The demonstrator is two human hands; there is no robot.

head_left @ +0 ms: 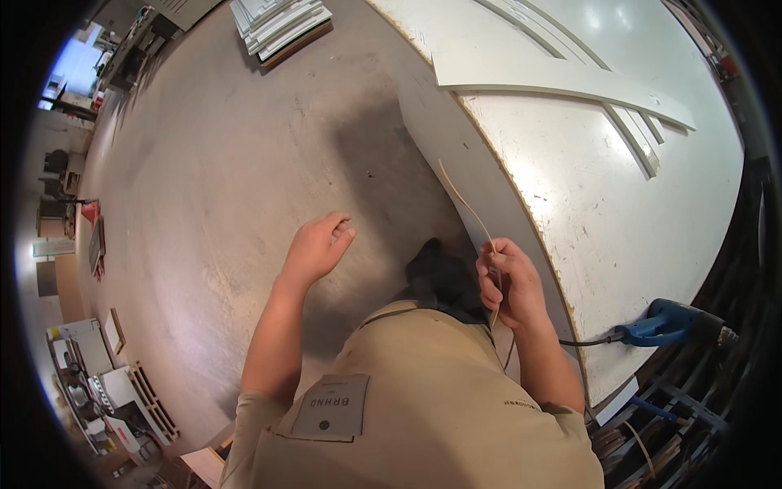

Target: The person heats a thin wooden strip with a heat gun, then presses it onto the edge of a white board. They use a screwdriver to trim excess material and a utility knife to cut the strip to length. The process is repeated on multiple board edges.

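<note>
My right hand (515, 281) grips a thin, tan, flexible strip (461, 196) between thumb and fingers, beside the near edge of a white worktable (619, 269). The strip's long end curves up and away past the table's side, and a short end hangs below my fingers. My left hand (319, 248) hovers over the floor, away from the table. Its fingers are loosely curled with a small gap to the thumb, and nothing shows in them. A blue heat gun (664, 323) lies at the table's near right, its dark cord running back behind my right wrist.
Long white boards (562, 80) lie crossed at the table's far end. A stack of white panels (281, 28) stands on the floor (204, 187) ahead. Dark racks (700, 424) hold material at the lower right. A cart with tools (85, 383) stands at left.
</note>
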